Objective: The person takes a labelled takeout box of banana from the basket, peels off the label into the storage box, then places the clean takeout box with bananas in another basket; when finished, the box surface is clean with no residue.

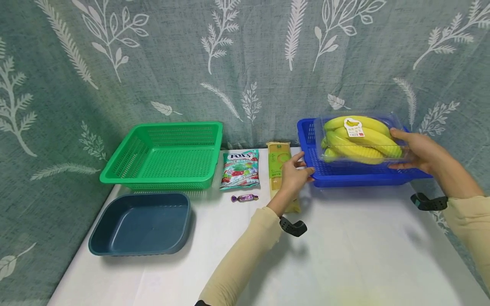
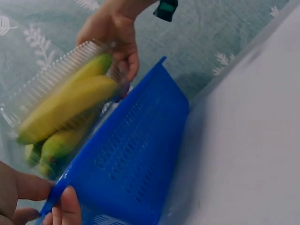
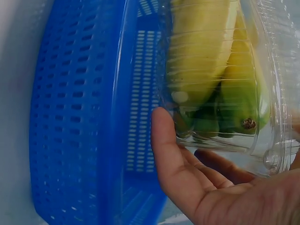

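Blue and perforated, the basket (image 1: 357, 181) sits beneath a clear plastic box of bananas (image 1: 360, 140), which the right hand (image 1: 418, 149) grips by its right end. The left hand (image 1: 294, 176) pinches the basket's left rim between thumb and fingers, next to a long yellow-green packet (image 1: 278, 163) with a Fox's Mint Blossom candy bag (image 1: 240, 170) to its left.

Clear box (image 3: 279, 103): glossy, ribbed plastic. Blue basket (image 1: 356, 182), back right corner of table (image 1: 344, 246): smooth plastic, slight sheen. Curtain (image 1: 172, 55): matt cloth.
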A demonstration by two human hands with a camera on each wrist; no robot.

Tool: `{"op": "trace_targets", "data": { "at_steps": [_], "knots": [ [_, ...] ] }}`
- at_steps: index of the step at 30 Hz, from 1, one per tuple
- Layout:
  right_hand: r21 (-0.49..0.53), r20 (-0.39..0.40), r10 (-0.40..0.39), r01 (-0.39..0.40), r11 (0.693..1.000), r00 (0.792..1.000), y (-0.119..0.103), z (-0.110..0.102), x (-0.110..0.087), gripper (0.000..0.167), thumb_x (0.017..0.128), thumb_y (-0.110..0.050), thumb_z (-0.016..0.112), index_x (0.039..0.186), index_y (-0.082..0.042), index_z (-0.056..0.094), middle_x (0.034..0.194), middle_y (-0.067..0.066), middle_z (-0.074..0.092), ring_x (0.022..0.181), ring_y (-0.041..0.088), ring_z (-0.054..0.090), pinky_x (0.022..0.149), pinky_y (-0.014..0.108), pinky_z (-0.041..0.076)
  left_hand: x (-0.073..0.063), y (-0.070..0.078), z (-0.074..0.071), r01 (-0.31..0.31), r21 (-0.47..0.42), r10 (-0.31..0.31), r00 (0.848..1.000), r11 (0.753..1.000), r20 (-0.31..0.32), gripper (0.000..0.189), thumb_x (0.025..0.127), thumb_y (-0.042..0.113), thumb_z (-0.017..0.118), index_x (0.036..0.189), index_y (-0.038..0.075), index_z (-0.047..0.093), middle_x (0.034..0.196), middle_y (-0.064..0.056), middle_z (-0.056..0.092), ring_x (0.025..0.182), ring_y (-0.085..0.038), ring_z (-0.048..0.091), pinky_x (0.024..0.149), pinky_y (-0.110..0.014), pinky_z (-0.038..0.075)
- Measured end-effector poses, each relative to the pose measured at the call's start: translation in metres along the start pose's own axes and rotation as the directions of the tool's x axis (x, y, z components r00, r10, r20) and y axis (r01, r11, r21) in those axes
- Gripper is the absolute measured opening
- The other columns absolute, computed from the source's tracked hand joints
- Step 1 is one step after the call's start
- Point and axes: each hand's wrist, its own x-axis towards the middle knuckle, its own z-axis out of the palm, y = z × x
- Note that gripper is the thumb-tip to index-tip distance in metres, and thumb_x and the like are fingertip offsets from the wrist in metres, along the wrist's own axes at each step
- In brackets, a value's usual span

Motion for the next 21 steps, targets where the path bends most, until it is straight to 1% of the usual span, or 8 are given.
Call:
{"op": "trace_targets", "data": {
  "at_steps": [1,2,3,5,10,14,19,21],
  "knots": [
    [-0.003,0.0,-0.001,0.001,1.0,1.0,-0.001,0.002,-0.002,0.095,0.099,-0.061,0.04,0.158,-0.007,-0.011,0.143,0.011,0.049,0.122,0.025,0.056,0.092,0.052,0.054,0.0,0.0,0.0,0.002,0.0,-0.002,1.0,1.0,-0.001,0.062,0.085,-0.014,0.07,0.142,0.006,0.056,0.106,-0.022,0.06,0.068,-0.016,0.062,0.057,-0.027,0.059],
    [-0.002,0.0,-0.001,0.001,1.0,1.0,-0.002,0.003,-0.004,0.094,0.099,-0.061,0.04,0.158,-0.008,-0.011,0.156,0.018,0.031,0.134,0.033,0.044,0.093,0.052,0.053,0.0,0.0,0.0,0.002,0.002,-0.002,1.0,1.0,0.0,0.062,0.085,-0.014,0.07,0.142,0.006,0.056,0.104,-0.02,0.06,0.068,-0.016,0.062,0.057,-0.027,0.059],
    [-0.003,-0.001,0.0,0.0,1.0,1.0,-0.003,0.005,-0.007,0.094,0.099,-0.062,0.04,0.158,-0.009,-0.011,0.164,0.02,0.011,0.142,0.04,0.03,0.093,0.052,0.053,0.0,0.0,0.001,0.002,0.003,-0.002,1.0,1.0,0.0,0.062,0.085,-0.014,0.07,0.142,0.006,0.056,0.101,-0.017,0.061,0.068,-0.016,0.062,0.057,-0.027,0.059],
    [-0.004,0.002,-0.006,0.006,1.0,1.0,-0.004,0.009,-0.012,0.093,0.1,-0.061,0.04,0.157,-0.008,-0.011,0.162,0.015,-0.022,0.146,0.048,-0.003,0.093,0.053,0.053,0.0,0.0,0.002,0.001,-0.001,-0.001,1.0,1.0,0.002,0.062,0.084,-0.014,0.07,0.142,0.007,0.057,0.098,-0.014,0.06,0.067,-0.016,0.062,0.057,-0.027,0.059],
    [-0.019,-0.006,-0.018,0.018,1.0,1.0,-0.009,0.021,-0.024,0.091,0.102,-0.056,0.04,0.156,-0.003,-0.01,0.158,0.018,-0.029,0.143,0.048,-0.019,0.09,0.054,0.054,0.0,0.0,0.003,-0.004,-0.01,0.004,1.0,1.0,0.004,0.063,0.084,-0.017,0.067,0.141,0.007,0.058,0.093,-0.01,0.059,0.066,-0.014,0.06,0.057,-0.029,0.059],
    [-0.039,0.0,-0.033,0.033,0.999,0.999,-0.011,0.032,-0.034,0.09,0.104,-0.053,0.039,0.155,-0.001,-0.014,0.156,0.023,-0.031,0.141,0.048,-0.023,0.088,0.055,0.055,0.0,0.0,0.002,-0.011,-0.015,0.011,1.0,1.0,-0.004,0.063,0.083,-0.019,0.063,0.141,0.007,0.058,0.09,-0.005,0.057,0.065,-0.013,0.059,0.058,-0.034,0.06],
    [-0.057,0.008,-0.055,0.056,0.997,0.998,-0.012,0.043,-0.042,0.091,0.104,-0.053,0.039,0.155,0.0,-0.014,0.157,0.026,-0.027,0.143,0.052,-0.012,0.087,0.053,0.056,0.0,-0.001,-0.002,-0.027,-0.012,0.027,1.0,1.0,-0.01,0.058,0.084,-0.013,0.068,0.137,0.008,0.061,0.092,-0.003,0.062,0.067,-0.013,0.062,0.059,-0.038,0.06],
    [-0.049,0.014,-0.061,0.062,0.997,0.998,-0.011,0.045,-0.045,0.089,0.104,-0.052,0.039,0.155,0.0,-0.013,0.158,0.024,-0.026,0.143,0.052,-0.008,0.087,0.052,0.056,0.0,-0.001,-0.003,-0.033,0.008,0.033,0.999,0.999,-0.017,0.055,0.083,-0.008,0.072,0.135,0.009,0.064,0.093,-0.003,0.064,0.07,-0.013,0.062,0.057,-0.035,0.059]
  ]
}}
